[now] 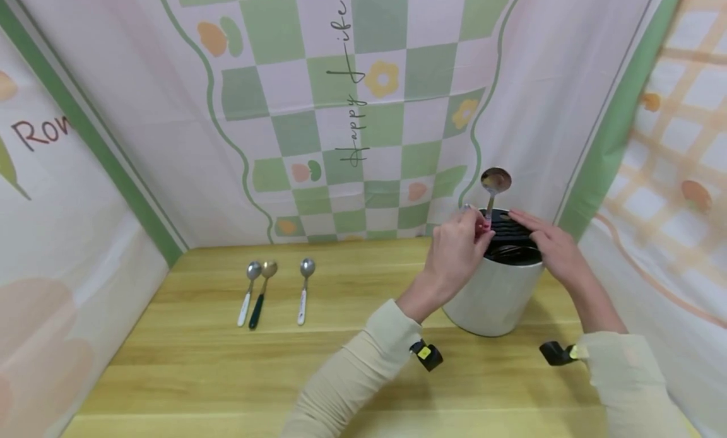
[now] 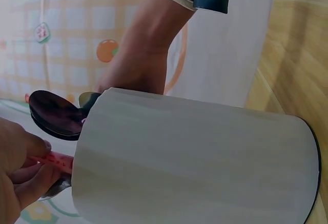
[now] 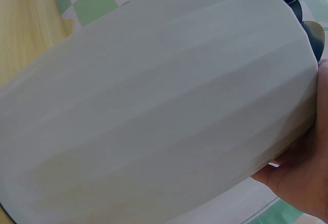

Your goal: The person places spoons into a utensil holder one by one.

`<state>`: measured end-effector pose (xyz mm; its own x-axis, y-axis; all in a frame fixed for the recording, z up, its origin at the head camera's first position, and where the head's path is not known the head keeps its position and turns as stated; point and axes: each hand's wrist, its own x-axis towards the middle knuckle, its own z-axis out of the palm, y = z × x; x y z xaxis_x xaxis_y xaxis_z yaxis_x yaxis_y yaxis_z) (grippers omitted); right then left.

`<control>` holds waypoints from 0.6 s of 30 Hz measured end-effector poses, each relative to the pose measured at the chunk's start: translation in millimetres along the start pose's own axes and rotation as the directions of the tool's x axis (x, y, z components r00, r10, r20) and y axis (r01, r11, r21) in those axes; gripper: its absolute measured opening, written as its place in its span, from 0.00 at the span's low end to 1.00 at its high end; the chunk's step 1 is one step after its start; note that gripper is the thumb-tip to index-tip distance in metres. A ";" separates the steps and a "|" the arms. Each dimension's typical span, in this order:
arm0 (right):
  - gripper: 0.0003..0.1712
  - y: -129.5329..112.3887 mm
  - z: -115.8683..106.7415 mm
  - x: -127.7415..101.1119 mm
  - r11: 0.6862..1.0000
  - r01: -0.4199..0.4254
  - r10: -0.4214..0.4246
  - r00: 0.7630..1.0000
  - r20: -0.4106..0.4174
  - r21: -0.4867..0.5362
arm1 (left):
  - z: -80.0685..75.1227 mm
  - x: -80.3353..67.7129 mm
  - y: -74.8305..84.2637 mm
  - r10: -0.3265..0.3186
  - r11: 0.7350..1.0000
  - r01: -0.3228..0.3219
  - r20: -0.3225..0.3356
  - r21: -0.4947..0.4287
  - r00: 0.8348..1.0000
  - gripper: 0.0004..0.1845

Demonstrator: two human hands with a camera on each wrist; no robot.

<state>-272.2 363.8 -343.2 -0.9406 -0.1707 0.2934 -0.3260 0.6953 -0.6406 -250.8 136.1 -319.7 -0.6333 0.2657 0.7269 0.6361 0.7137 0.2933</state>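
My left hand (image 1: 454,252) pinches the pink handle (image 2: 57,161) of a spoon at the mouth of a white ribbed utensil holder (image 1: 491,299). The spoon's round metal bowl (image 1: 496,180) points up above the hand. The handle's lower end is hidden by the fingers and the holder. My right hand (image 1: 559,248) rests on the holder's right rim, its fingers reaching over the black slotted top (image 1: 511,226). In the left wrist view, dark spoon bowls (image 2: 56,112) stick out of the holder beside the pink handle.
On the wooden table (image 1: 227,375), left of the holder, lie a white-handled spoon (image 1: 247,293), a dark green-handled spoon (image 1: 262,296) and another white-handled spoon (image 1: 303,293). A patterned cloth (image 1: 369,122) hangs behind the table, with more cloth at both sides.
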 end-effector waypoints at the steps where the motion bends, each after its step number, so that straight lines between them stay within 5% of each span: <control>1: 0.29 0.0 0.1 0.2 1.000 -0.003 0.003 1.000 -0.001 -0.007 | 0.3 -0.4 0.3 0.001 1.000 -0.001 0.004 0.020 1.000 0.09; 7: 0.29 -0.5 -0.4 1.7 1.000 0.000 0.000 1.000 -0.001 -0.007 | -0.4 0.4 1.5 0.019 0.994 -0.022 0.025 0.107 0.999 0.09; 18: 0.29 -0.3 0.3 0.8 1.000 -0.015 0.015 1.000 0.010 -0.002 | -8.8 2.8 2.9 0.039 0.993 -0.053 0.131 0.108 0.991 0.13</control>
<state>-272.9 363.3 -343.0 -0.9464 -0.1672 0.2764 -0.3115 0.6991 -0.6437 -246.8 133.3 -311.3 -0.6602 0.3757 0.6504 0.6175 0.7644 0.1853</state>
